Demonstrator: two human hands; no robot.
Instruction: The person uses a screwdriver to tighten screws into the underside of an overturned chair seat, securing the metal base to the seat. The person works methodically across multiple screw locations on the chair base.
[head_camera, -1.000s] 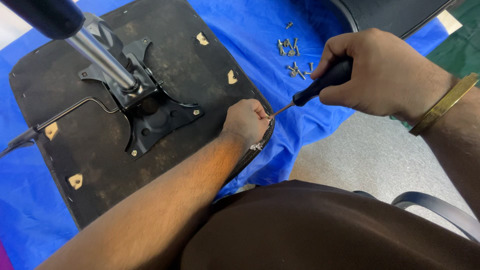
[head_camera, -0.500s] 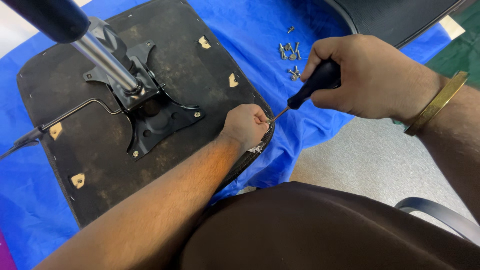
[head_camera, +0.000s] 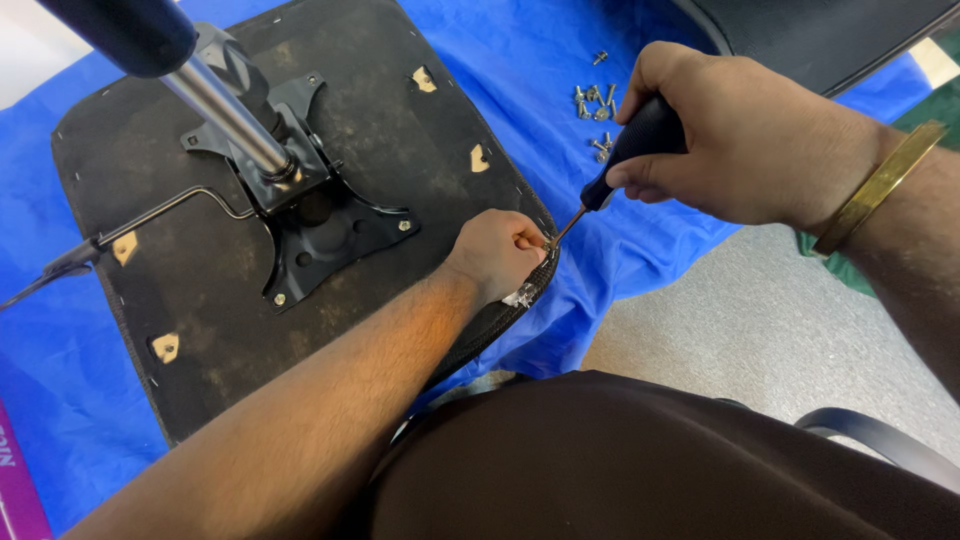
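Note:
An upturned black chair seat (head_camera: 200, 300) lies on a blue sheet (head_camera: 520, 60), with a black metal mounting plate (head_camera: 320, 230) and a chrome gas cylinder (head_camera: 225, 110) bolted to its underside. My left hand (head_camera: 497, 255) rests at the seat's near right edge, fingers pinched around something small at the screwdriver's tip. My right hand (head_camera: 740, 140), with a gold bangle on the wrist, grips the black handle of a screwdriver (head_camera: 625, 160). Its thin shaft slants down-left to my left fingers.
Several loose silver screws (head_camera: 595, 105) lie on the sheet beyond the screwdriver. A black lever (head_camera: 130, 230) sticks out from the plate to the left. A dark chair part (head_camera: 820, 40) sits top right, grey floor (head_camera: 750, 330) lower right, and a black curved armrest (head_camera: 880, 440) by my lap.
My right hand has shifted slightly left and up with the screwdriver, its tip staying at my left fingers. The view has drifted a little; the left hand stays at the seat edge.

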